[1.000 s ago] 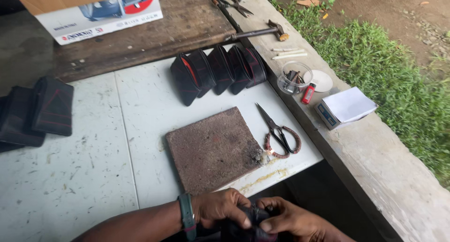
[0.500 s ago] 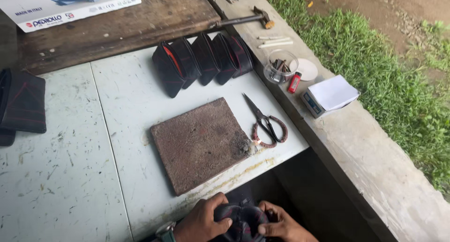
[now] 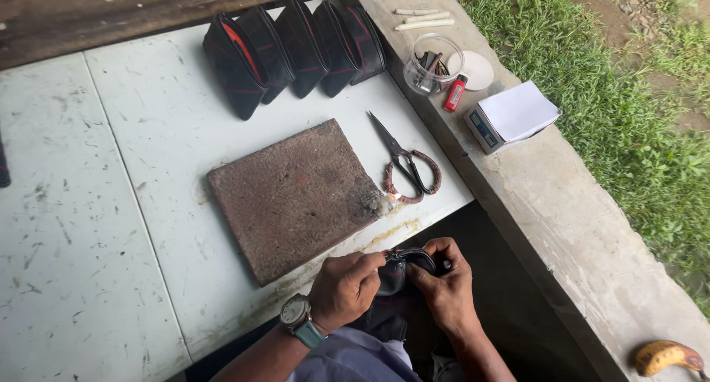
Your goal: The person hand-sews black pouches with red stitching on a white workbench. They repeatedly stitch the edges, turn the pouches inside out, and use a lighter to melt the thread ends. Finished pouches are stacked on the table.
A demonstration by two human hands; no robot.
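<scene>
At the near edge of the pale, scuffed white table (image 3: 111,227), both hands close on a small dark pouch-like piece of black material (image 3: 403,267), which sits between them just off the table's edge, above the person's lap. The left hand (image 3: 346,287), with a round wristwatch on a teal strap (image 3: 299,319) at its wrist, is curled almost into a fist, its thumb and fingertips pinching the left side of the piece. The right hand (image 3: 446,287) wraps over the right side, fingers bent tight around the curved top rim, so the piece is gripped from both sides and partly hidden. Just beyond the hands lies a flat, rough brown square slab (image 3: 296,197) on the table, and beside its right corner rests a pair of scissors with cord-wrapped handles (image 3: 405,164). Further back stands a row of black folded pouches with red trim (image 3: 292,53). On the grey concrete ledge (image 3: 569,227) to the right sit a clear glass jar (image 3: 433,64), a red lighter (image 3: 454,93) and a small white-topped box (image 3: 510,116). A ripe banana (image 3: 665,356) lies at the ledge's near end.
</scene>
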